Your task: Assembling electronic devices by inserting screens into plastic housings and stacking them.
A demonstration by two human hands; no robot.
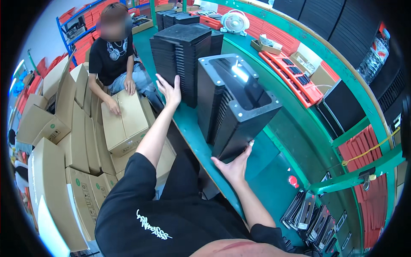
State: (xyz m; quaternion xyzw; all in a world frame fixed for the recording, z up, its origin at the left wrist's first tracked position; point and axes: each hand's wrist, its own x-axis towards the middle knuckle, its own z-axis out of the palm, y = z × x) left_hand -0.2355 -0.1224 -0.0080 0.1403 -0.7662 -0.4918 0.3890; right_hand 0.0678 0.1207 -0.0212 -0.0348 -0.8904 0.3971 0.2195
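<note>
- Steadily, a worker in a black T-shirt (180,222) reaches both bare arms toward tall stacks of black trays on a green workbench (267,160).
- The left hand (170,91) is open, fingers spread, at the side of the rear stack (185,64); whether its fingertips press on the trays cannot be told.
- The right hand (235,166) is spread too, thumb and fingers apart, against the lower near end of the front stack (239,122). How much weight it bears is unclear.
- That front stack, topped by a frame with a glossy dark panel, stands just beside the rear one, close to the bench's near edge.
- The step in hand appears to be placing or steadying the front stack; the next move would seem to call for even pressure from both palms, keeping the trays aligned.
- Across from the bench, a seated co-worker (112,62) rests both hands on a closed cardboard box (124,124).
- Farther along the bench sit a white fan (235,22) and a red tray (295,80) of small dark parts, while thin dark frames (314,218) lie bunched at lower right.
</note>
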